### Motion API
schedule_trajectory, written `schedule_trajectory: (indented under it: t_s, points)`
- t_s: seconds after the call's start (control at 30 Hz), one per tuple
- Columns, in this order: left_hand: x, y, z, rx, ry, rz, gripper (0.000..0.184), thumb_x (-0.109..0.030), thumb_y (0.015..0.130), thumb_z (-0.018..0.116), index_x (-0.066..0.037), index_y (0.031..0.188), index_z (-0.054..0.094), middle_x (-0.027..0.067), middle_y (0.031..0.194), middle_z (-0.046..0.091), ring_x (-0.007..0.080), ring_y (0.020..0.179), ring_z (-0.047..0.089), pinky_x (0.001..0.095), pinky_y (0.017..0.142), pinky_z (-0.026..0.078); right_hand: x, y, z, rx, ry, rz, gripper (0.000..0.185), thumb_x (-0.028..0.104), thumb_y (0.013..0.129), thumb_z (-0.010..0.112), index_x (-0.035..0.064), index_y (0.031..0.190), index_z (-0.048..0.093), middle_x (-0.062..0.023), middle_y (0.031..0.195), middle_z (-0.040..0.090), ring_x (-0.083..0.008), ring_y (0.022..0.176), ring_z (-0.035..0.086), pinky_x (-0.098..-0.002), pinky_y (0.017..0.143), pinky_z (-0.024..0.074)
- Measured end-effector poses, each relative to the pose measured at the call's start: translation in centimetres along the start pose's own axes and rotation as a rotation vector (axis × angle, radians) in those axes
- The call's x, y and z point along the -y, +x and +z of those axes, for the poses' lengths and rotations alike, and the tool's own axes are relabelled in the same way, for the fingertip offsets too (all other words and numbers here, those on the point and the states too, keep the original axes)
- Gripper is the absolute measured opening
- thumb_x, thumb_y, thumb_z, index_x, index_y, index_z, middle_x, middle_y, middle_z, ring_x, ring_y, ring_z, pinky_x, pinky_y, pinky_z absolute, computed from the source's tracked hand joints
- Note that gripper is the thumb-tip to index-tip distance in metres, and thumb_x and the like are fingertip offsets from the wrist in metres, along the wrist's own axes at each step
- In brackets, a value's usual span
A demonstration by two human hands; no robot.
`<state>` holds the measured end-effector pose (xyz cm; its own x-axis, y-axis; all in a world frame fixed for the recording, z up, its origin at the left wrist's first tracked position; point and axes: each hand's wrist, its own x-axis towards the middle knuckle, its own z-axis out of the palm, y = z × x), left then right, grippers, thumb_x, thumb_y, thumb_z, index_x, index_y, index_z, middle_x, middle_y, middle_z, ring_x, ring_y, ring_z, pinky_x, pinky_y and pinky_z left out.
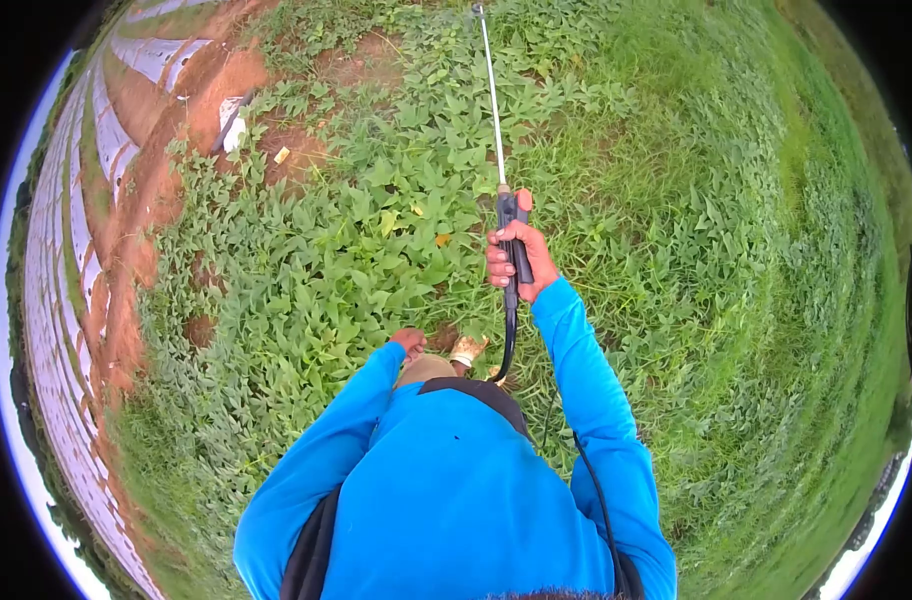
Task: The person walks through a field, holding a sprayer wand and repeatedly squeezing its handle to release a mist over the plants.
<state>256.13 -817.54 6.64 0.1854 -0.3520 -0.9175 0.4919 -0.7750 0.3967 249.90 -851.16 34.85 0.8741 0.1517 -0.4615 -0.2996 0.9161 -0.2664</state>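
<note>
My right hand point(521, 260) is wrapped round the black handle of a spray wand point(508, 210), which has an orange-red part at its top. From the handle a thin metal lance point(493, 100) points forward over the leaves to a small nozzle at the top edge. A black hose point(509, 345) runs from the handle's lower end back toward my body. Low at my left side, near my waist, is my left hand point(410, 341); its fingers are partly hidden and too small to make out.
Leafy green vines point(346, 250) spread ahead and to the left, with tall grass point(676, 150) on the right. Bare reddish soil point(146, 220) and plastic-covered rows point(76, 220) lie at the far left. A white object point(233, 130) rests by the soil. My shoe point(467, 351) shows below.
</note>
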Motion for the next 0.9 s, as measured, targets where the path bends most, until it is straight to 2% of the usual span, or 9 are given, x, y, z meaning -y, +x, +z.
schedule_trajectory:
  t_s: [0.07,0.1,0.23,0.33,0.5,0.57,0.67,0.77,0.9]
  points:
    - [-1.8,-0.1,0.1,-0.040,0.015,-0.033,0.023,-0.031,0.079,0.054,-0.009,0.085,0.059,0.0034,0.071,0.057,0.0138,0.049,0.049,0.0315,0.043,0.040,-0.2,-2.1,-0.3,-0.097,0.016,-0.050,0.017,0.024,0.078,0.054,0.0097,0.080,0.045,0.0015,0.061,0.042,-0.0087,0.044,0.038,-0.0260,0.041,0.0338]
    - [-2.4,0.0,0.1,-0.091,0.040,-0.069,0.021,-0.030,0.080,0.054,-0.009,0.082,0.058,0.0027,0.069,0.056,0.0155,0.052,0.050,0.0322,0.044,0.040,0.0,-3.6,-0.3,-0.138,0.003,-0.056,0.018,0.028,0.079,0.054,0.0132,0.075,0.044,0.0028,0.060,0.041,-0.0083,0.043,0.039,-0.0259,0.042,0.0342]
    - [-2.6,1.5,-0.4,-0.100,0.068,-0.124,0.018,-0.027,0.079,0.054,-0.009,0.080,0.057,0.0036,0.068,0.055,0.0159,0.050,0.048,0.0334,0.043,0.038,0.3,-9.8,-1.5,-0.197,0.105,-0.122,0.018,0.025,0.081,0.054,0.0088,0.082,0.046,0.0011,0.061,0.042,-0.0089,0.043,0.039,-0.0253,0.041,0.0357]
    - [-3.4,1.9,-0.2,-0.048,0.026,-0.140,0.016,-0.026,0.080,0.053,-0.010,0.078,0.056,0.0036,0.064,0.054,0.0156,0.048,0.047,0.0329,0.042,0.037,-0.3,-14.9,-1.9,-0.280,0.114,-0.225,0.021,0.026,0.084,0.055,0.0068,0.088,0.046,-0.0002,0.063,0.043,-0.0094,0.044,0.041,-0.0247,0.041,0.0364]
    - [-5.0,3.8,2.1,0.007,0.134,-0.223,0.015,-0.024,0.081,0.051,-0.011,0.075,0.054,0.0023,0.060,0.053,0.0146,0.046,0.046,0.0316,0.041,0.032,-3.0,-21.7,-2.7,-0.569,0.169,-0.422,0.023,0.026,0.083,0.057,0.0066,0.089,0.047,-0.0015,0.064,0.044,-0.0101,0.045,0.042,-0.0248,0.043,0.0379]
    - [-5.6,4.9,2.8,0.013,0.175,-0.248,0.015,-0.025,0.081,0.051,-0.012,0.074,0.054,0.0018,0.060,0.053,0.0142,0.046,0.046,0.0318,0.041,0.031,-3.8,-24.1,-3.2,-0.603,0.203,-0.521,0.023,0.026,0.084,0.057,0.0068,0.090,0.047,-0.0016,0.064,0.044,-0.0103,0.045,0.042,-0.0249,0.042,0.0375]
    - [-6.1,7.2,4.0,0.063,0.218,-0.221,0.021,-0.027,0.081,0.052,-0.006,0.081,0.056,0.0064,0.063,0.054,0.0152,0.043,0.046,0.0326,0.036,0.032,-4.4,-27.6,-4.8,-0.590,0.291,-0.636,0.021,0.027,0.085,0.055,0.0079,0.089,0.047,-0.0016,0.063,0.043,-0.0102,0.044,0.042,-0.0244,0.039,0.0356]
    - [-9.6,8.2,6.5,0.068,0.251,-0.228,0.019,-0.025,0.081,0.052,-0.006,0.082,0.056,0.0067,0.064,0.055,0.0149,0.043,0.046,0.0322,0.036,0.032,-3.7,-30.5,-7.0,-0.605,0.417,-0.766,0.020,0.027,0.086,0.054,0.0083,0.087,0.047,-0.0010,0.062,0.043,-0.0098,0.044,0.042,-0.0235,0.037,0.0340]
    - [-15.0,9.0,10.2,0.005,0.277,-0.224,0.017,-0.022,0.083,0.051,-0.006,0.083,0.057,0.0061,0.064,0.054,0.0153,0.043,0.045,0.0315,0.037,0.032,-1.8,-34.0,-11.4,-0.905,0.452,-0.945,0.020,0.029,0.085,0.057,0.0122,0.086,0.047,0.0009,0.061,0.043,-0.0081,0.043,0.040,-0.0227,0.037,0.0328]
